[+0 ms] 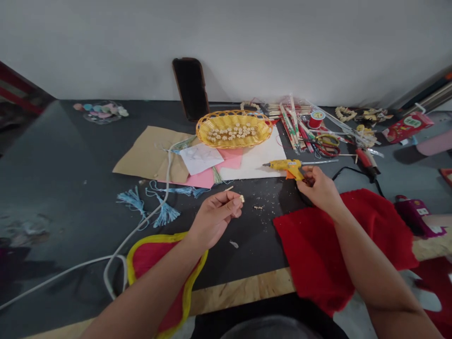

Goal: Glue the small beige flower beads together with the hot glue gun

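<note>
Yellow plastic is forming the body of a glue gun point(287, 165), which the right hand point(323, 190) is grasping by its handle, an angle apparently leaving the nozzle pointing leftward, away from those fingers. Above the dark tabletop point(247, 259), the left hand point(217, 217) is pinching a small pale piece point(242, 199), its grip closing thumb against fingertips at one end, seemingly so the other end is showing. Beyond both hands, a yellow woven basket point(226, 142) is holding many little pale clusters point(233, 134), its raised sides probably containing them together within reach.
</note>
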A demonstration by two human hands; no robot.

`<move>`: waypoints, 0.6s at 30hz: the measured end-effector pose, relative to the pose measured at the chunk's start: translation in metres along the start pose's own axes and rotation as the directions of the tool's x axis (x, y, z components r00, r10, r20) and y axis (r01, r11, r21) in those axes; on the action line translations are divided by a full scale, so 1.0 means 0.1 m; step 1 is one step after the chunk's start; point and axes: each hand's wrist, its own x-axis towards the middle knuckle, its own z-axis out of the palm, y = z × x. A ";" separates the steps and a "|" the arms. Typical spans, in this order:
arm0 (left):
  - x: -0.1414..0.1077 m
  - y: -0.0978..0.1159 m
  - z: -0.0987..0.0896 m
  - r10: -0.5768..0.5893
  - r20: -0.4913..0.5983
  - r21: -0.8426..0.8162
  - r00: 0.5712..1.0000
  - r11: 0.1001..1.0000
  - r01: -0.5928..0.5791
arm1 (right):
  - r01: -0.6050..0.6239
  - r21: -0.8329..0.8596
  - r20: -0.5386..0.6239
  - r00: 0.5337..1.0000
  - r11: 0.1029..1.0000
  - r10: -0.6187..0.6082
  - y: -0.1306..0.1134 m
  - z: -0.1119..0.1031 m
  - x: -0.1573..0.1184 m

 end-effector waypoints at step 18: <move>-0.03 -0.02 0.00 0.010 -0.015 0.120 1.000 0.993 -0.008 | -0.215 0.879 0.281 0.955 0.426 -0.097 -0.21 -0.20 -0.11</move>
